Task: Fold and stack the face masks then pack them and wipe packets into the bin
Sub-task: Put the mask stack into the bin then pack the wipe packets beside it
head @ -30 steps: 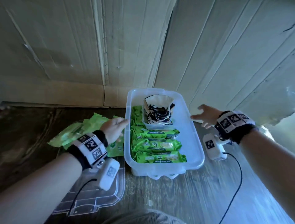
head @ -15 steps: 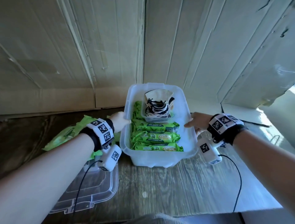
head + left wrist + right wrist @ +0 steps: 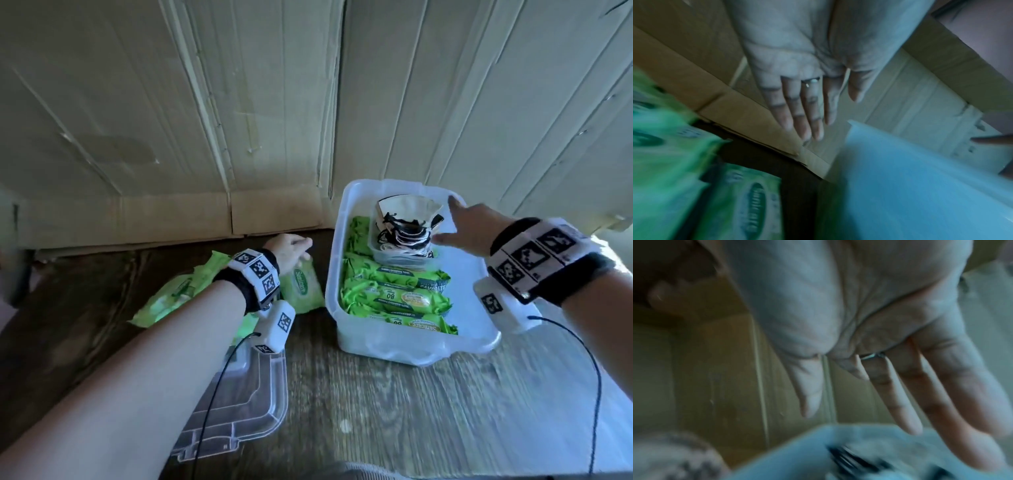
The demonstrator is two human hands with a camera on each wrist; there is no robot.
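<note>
1. Head view: bin [image 3: 346, 240] on table, holding wipe packets [image 3: 394, 296] and a tub of masks [image 3: 406, 228].
2. Left hand [image 3: 287, 248] flat-fingered, empty, over loose packet [image 3: 303, 287].
3. Right hand [image 3: 469, 228] spread, empty, above bin.

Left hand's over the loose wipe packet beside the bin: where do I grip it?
Probably across the wipe packet's short width, from above: it lies flat, label up, on the table, left of the bin. The left hand is open, fingers straight.
</note>
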